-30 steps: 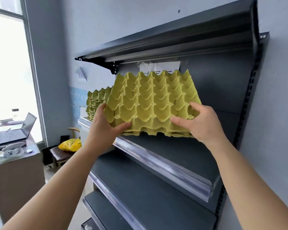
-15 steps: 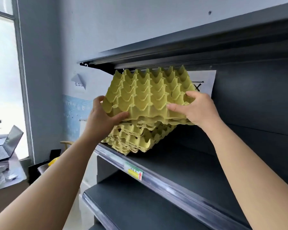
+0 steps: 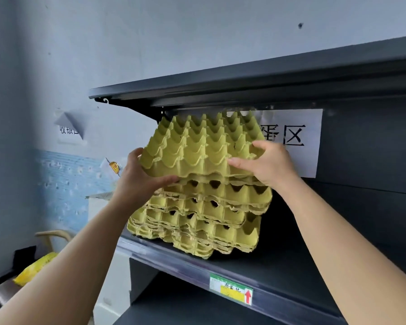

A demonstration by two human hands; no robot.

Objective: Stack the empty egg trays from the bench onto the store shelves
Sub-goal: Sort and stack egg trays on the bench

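Observation:
Both hands hold a yellow-green egg tray (image 3: 204,146) by its near edge, tilted with its far side raised. My left hand (image 3: 138,177) grips the near left corner and my right hand (image 3: 267,163) grips the near right corner. The tray's near edge sits right on top of a stack of egg trays (image 3: 202,219) of the same kind, which stands on a dark grey store shelf (image 3: 279,268). The upper shelf (image 3: 244,87) is close above the raised far edge.
A white paper sign (image 3: 298,141) is taped on the shelf's back panel behind the tray. A price label (image 3: 231,290) sits on the shelf's front rail. A lower shelf (image 3: 174,308) lies below. Left, a yellow bag (image 3: 33,268) rests on a seat by the wall.
I have stepped closer and carried the tray left and down onto the stack; its near edge now meets the top of the stack, which fills more of the view.

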